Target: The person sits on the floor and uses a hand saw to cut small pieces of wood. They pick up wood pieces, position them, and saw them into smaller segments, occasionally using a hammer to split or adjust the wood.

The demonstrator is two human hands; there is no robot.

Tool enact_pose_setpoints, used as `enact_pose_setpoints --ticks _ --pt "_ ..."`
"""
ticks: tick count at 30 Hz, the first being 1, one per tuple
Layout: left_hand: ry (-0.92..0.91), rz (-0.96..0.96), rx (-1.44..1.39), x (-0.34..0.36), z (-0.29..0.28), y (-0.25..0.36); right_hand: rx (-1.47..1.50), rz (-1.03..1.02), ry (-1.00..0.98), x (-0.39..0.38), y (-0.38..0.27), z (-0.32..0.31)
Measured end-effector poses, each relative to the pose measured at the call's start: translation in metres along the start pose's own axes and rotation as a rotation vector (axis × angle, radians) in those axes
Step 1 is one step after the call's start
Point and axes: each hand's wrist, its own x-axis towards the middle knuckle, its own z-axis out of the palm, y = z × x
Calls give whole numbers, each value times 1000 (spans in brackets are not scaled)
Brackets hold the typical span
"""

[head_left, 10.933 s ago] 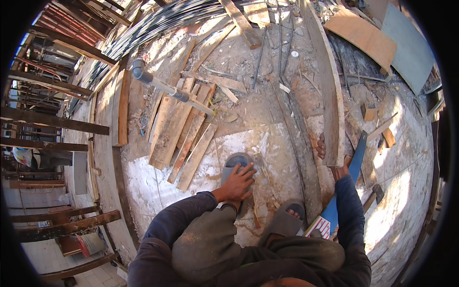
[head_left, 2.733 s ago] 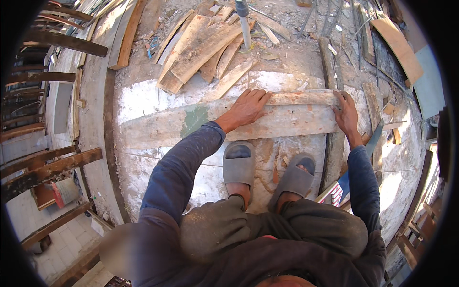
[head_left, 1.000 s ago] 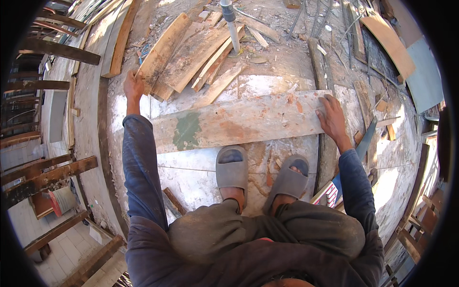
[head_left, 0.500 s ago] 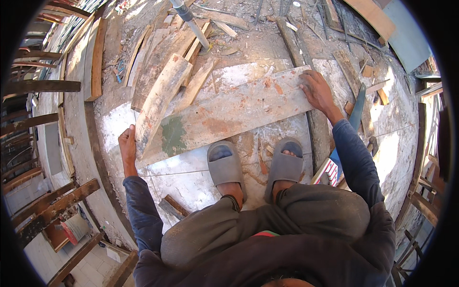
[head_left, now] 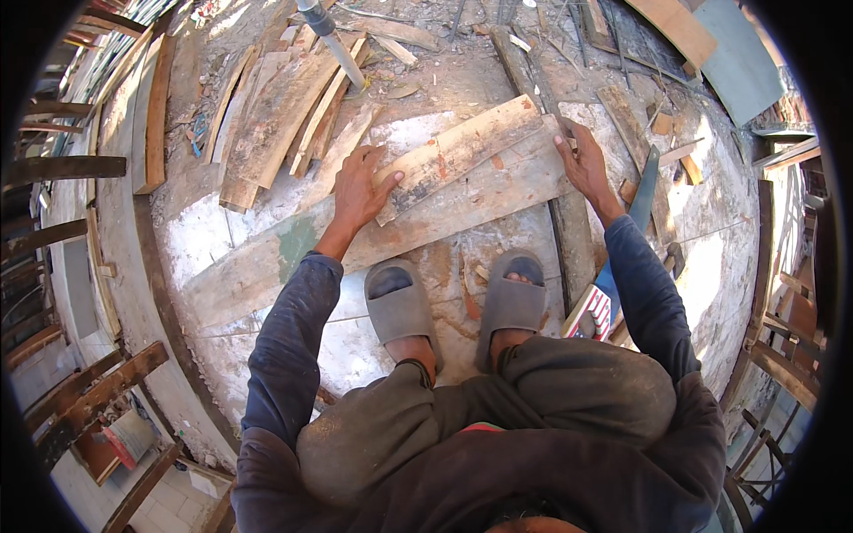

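A short, weathered board [head_left: 462,151] lies slantwise on top of a longer plank [head_left: 258,266], which has a green patch and reddish stains. My left hand [head_left: 360,188] grips the short board's left end, thumb on top and fingers behind its far edge. At the long plank's right end, my right hand [head_left: 586,169] curls round it, with the thumb over its corner. Some of the right fingers are hidden. Beside my right forearm lies a handsaw [head_left: 635,218] with a blue blade and a red-and-white handle.
My sandalled feet [head_left: 404,306] stand on the near side of the plank. Loose boards [head_left: 284,115] lie at the far left, beside a metal pole [head_left: 333,44]. A dark beam [head_left: 573,253] passes under the plank. Timber framing [head_left: 98,386] borders the left side.
My left hand has moved right, now gripping the short board, which has shifted from the plank's left end to its right part. My right hand stays by the plank's right end.
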Motion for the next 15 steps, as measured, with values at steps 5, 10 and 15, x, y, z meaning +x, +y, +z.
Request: enact_pose_setpoints --ticks 5,10,15 --pt "-81 -69 127 -31 -4 -5 -119 -126 -70 -7 -1 -1" --pt "-142 -42 202 -57 -18 -8 -217 -176 -61 4 -5 6" --pt "-132 22 141 -55 -20 -13 -266 -175 -75 14 -8 24"
